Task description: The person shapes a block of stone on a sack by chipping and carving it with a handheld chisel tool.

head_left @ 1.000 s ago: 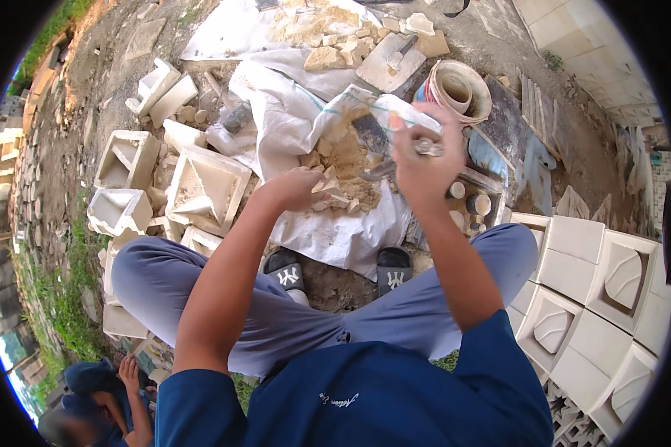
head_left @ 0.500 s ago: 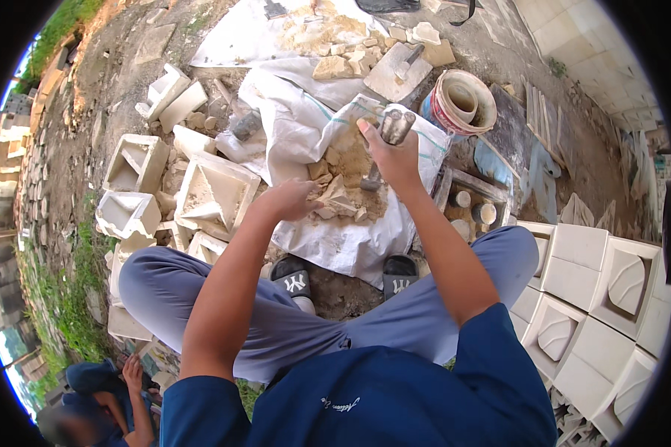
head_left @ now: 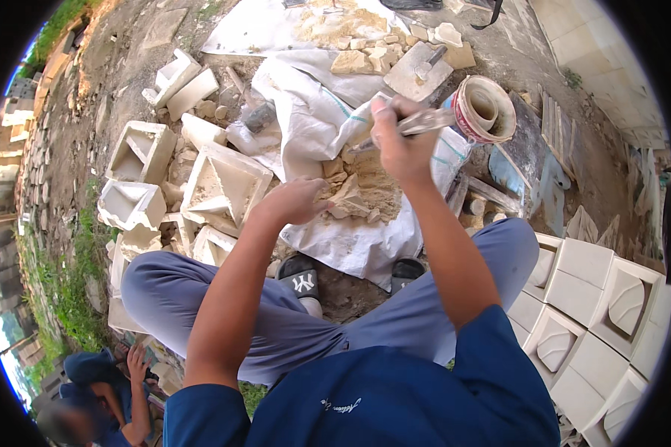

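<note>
My right hand (head_left: 406, 149) is raised over the white sack (head_left: 376, 242), closed around a long grey metal tool (head_left: 429, 121). The tool lies sideways across the fist and sticks out on both sides; motion smear hides its exact kind. Below it, sandy rubble and broken pale stone pieces (head_left: 353, 195) are heaped on the sack. My left hand (head_left: 291, 203) hovers at the heap's left edge, fingers loosely stretched toward the pieces. Whether its fingertips touch a piece, I cannot tell.
Square cream moulded blocks (head_left: 227, 182) crowd the left, beside a hammer (head_left: 259, 117). Right of the sack stand a bucket (head_left: 492, 119) and stacked cream blocks (head_left: 585, 268). A trowel (head_left: 429, 65) rests on a flat slab. Another person (head_left: 104, 402) sits at lower left.
My right hand has turned, swinging the tool from upright to sideways and lifting its lower end off the rubble. My left hand stays by the stone pieces. The view has shifted slightly.
</note>
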Demonstrator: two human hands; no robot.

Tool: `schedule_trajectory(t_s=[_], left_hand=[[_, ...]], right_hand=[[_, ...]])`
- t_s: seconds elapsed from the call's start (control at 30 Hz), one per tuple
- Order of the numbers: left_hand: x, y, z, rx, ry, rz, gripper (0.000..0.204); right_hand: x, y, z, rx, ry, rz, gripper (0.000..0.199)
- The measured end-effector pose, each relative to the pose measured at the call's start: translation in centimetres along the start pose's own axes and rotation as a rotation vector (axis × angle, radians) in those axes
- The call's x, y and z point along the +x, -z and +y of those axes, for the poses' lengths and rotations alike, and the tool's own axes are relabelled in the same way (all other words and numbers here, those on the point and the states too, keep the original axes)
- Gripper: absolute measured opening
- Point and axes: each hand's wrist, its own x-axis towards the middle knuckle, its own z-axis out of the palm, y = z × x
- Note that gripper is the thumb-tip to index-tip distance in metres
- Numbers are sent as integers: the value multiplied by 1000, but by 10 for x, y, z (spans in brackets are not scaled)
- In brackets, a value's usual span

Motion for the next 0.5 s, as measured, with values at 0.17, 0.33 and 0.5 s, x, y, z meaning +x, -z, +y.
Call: schedule_trajectory(t_s=[0.17, 0.33, 0.5], left_hand=[[11, 0, -5, 2, 18, 17, 54], [1, -2, -17, -35, 41, 23, 54], [2, 12, -11, -78, 65, 8, 56]], right_hand=[[1, 16, 73, -140, -12, -19, 31], [25, -6, 18, 75, -110, 86, 24], [5, 6, 76, -45, -91, 82, 23]])
